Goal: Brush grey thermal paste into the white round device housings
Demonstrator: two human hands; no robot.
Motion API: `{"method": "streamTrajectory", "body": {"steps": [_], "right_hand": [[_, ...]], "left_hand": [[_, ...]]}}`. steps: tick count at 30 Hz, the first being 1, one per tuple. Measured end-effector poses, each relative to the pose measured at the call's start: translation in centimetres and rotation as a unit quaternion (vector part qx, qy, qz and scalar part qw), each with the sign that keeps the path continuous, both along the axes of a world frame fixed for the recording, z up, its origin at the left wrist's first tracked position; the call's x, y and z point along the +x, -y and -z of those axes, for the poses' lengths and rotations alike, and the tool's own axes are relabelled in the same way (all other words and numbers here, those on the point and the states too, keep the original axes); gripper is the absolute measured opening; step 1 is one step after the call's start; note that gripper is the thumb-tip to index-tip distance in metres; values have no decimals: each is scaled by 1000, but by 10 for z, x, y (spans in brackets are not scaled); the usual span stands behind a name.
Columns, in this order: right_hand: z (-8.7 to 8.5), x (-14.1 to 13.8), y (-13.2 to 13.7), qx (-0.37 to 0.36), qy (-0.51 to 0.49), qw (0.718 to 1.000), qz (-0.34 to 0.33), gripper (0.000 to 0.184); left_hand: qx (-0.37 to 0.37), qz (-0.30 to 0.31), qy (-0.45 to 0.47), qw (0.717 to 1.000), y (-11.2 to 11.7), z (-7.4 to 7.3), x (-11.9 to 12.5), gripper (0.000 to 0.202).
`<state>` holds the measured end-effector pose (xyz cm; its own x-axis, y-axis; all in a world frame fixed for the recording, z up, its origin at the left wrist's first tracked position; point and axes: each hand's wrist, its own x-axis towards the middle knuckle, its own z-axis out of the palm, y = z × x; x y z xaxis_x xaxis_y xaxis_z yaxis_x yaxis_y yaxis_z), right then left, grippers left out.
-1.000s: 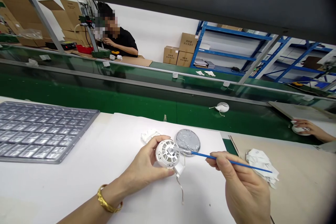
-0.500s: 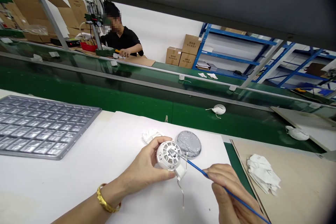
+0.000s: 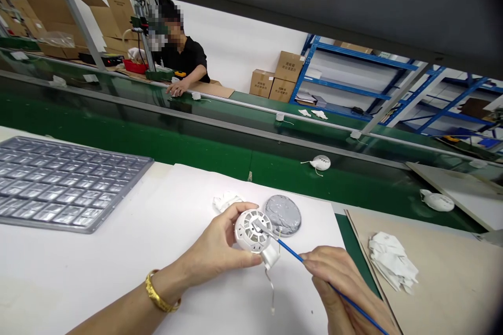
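A: Green belt [image 3: 196, 152] is stretching across the back; white sheet [image 3: 176, 272] is lying in front, w/ grey tray [image 3: 66, 183] sitting at its left. Hands?

B: Left hand [image 3: 218, 248] is clutching a round white part [image 3: 251, 230], holding it just over the sheet, nr a grey dish [image 3: 283, 214]. Right hand [image 3: 341, 288] is pinching a thin blue brush [image 3: 291, 252]; tip is touching the part's face.

Left hand [image 3: 218, 248] grips round part [image 3: 251, 231]; right hand [image 3: 346, 293] brush [image 3: 314, 272].
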<state>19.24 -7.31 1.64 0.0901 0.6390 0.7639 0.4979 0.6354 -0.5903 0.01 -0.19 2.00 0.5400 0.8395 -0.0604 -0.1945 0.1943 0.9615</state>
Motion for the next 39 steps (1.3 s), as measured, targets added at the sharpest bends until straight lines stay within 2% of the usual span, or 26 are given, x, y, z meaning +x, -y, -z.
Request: {"method": "streamTrajectory", "body": {"steps": [8, 13, 18, 25, 30, 34, 39], "right_hand": [[-9, 12, 2, -19, 6, 1000, -11, 16], [-21, 13, 3, -16, -20, 999, 43, 18], [-22, 12, -1, -17, -19, 999, 30, 19], [-16, 11, -14, -70, -167, 983, 43, 10], [-15, 7, -22, -106, -197, 974, 39, 11], [-12, 6, -25, -150, -246, 956, 51, 16], [-12, 5, -33, -156, -289, 944, 43, 18]], "left_hand": [[-1, 13, -4, 1000, 0, -1, -2, 57], [4, 8, -16, 1000, 0, -2, -2, 56], [21, 9, -41, 999, 1, -2, -2, 58], [29, -5, -81, 996, -2, 1, -6, 57], [32, -25, -74, 996, -2, 4, -6, 58], [42, -23, -89, 995, -3, 3, -7, 56], [73, -57, -121, 988, -7, 7, -13, 56]]}}
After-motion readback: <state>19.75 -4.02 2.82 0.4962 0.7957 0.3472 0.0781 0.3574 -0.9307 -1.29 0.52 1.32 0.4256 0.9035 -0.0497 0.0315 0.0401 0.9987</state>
